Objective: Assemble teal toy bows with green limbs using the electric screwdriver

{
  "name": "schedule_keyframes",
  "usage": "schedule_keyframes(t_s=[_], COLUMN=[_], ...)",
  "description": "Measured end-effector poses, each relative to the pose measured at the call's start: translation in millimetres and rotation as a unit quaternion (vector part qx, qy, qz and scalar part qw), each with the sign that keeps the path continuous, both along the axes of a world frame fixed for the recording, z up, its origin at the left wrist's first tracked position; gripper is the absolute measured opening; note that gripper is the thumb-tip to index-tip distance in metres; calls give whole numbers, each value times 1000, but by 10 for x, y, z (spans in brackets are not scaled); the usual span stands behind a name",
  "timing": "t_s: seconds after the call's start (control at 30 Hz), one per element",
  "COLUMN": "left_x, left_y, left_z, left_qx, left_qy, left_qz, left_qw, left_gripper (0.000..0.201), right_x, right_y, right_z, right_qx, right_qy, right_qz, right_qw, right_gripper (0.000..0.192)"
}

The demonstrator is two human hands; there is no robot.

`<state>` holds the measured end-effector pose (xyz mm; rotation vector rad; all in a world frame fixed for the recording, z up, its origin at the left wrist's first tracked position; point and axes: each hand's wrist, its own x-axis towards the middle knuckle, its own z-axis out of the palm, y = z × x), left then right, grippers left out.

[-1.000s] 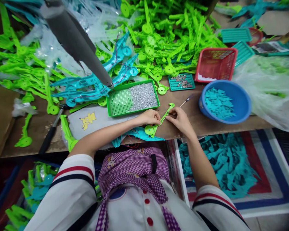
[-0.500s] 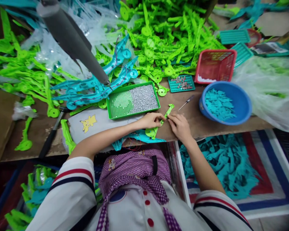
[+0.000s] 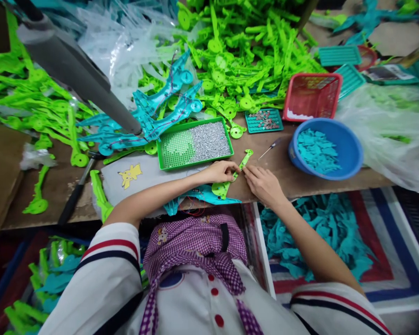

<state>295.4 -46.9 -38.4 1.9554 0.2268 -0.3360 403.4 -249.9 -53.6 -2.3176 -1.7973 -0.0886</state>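
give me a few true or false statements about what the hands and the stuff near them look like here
1. Both hands touch one green plastic piece. True: left hand and right hand meet on it.
2. The blue bowl holds green parts. False: it holds teal pieces.
3. The green tray lies just beyond the left hand. True.
4. The red basket stands left of the green tray. False: it is to the right, behind the blue bowl.
5. The right hand holds the small screwdriver. False: it lies apart on the table.

2 hands (image 3: 242, 176) pinching green plastic part (image 3: 230, 179), probably pressed against wooden table (image 3: 289, 179)
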Motion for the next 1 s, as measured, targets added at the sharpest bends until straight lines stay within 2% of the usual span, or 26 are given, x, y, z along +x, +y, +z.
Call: schedule_keyframes(t_s=[0.1, 0.2, 0.3, 0.4, 0.47, 0.53, 0.63, 0.8, 0.9, 1.0], left_x=[-14, -40, -97, -209, -313, -427, -595, -829, -901, -885], left_y=[-10, -29, -22, 21, 43, 29, -80, -235, -196, -162], left_z=[-27, -41, -13, 79, 166, 252, 339, 366, 347, 291], left_qx=[9, 19, 52, 109, 169, 224, 262, 345, 343, 290], left_qy=[-20, -45, -40, -50, -73, -89, -95, -68, -63, -78], left_qz=[7, 24, 39, 15, -6, -22, -62, -113, -117, -109], left_qw=[1000, 999, 997, 993, 983, 970, 958, 929, 930, 947], left_gripper=[39, 53, 50, 22, 15, 20, 28, 37, 44, 44], right_x=[-69, -231, -359, -405, -416, -432, -472, -536, -539, -525], right_y=[-32, -13, 48, 104, 138, 172, 220, 249, 235, 228], right_z=[-6, -105, -174, -148, -108, -78, -65, -75, -83, -87], right_qx=[79, 136, 128, 114, 116, 125, 134, 127, 126, 129], right_qy=[46, 116, 161, 175, 175, 175, 169, 161, 178, 201], right_qz=[-10, -36, -54, -90, -104, -116, -135, -160, -164, -168], right_qw=[996, 983, 977, 974, 972, 970, 967, 966, 962, 956], right_gripper=[37, 38, 36, 35, 35, 36, 37, 35, 37, 37])
